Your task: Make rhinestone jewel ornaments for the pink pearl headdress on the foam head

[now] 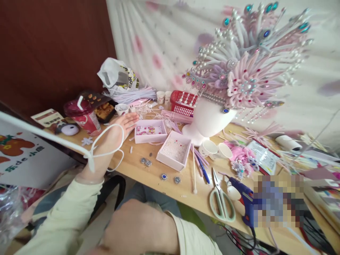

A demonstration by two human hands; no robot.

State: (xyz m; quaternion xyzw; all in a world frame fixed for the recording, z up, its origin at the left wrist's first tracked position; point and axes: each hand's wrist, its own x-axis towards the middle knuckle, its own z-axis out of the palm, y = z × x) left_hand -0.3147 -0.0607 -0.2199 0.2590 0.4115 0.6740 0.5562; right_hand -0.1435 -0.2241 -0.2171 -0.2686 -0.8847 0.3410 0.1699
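Note:
My left hand [120,128] is stretched out over the far left of the table, fingers extended, with nothing visible in it. It is next to a pale box of pink gems [150,131] and a small paper cup [122,109]. Low and close to the camera, my right hand [140,226] is bent inward; its fingers are hidden. A white cord tied in a bow [91,153] crosses in front of my left forearm. Several silver ornaments [146,162], one a blue gem setting [164,176], lie near the table's front edge beside a box of small pearly beads [174,150].
A foam head [209,122] wears a tall beaded flower headdress [247,85]. Scissors [221,202], a blue pen [204,171] and a blue glue gun [245,198] lie at right. A red drink cup [83,118] and a red basket [183,102] stand farther back.

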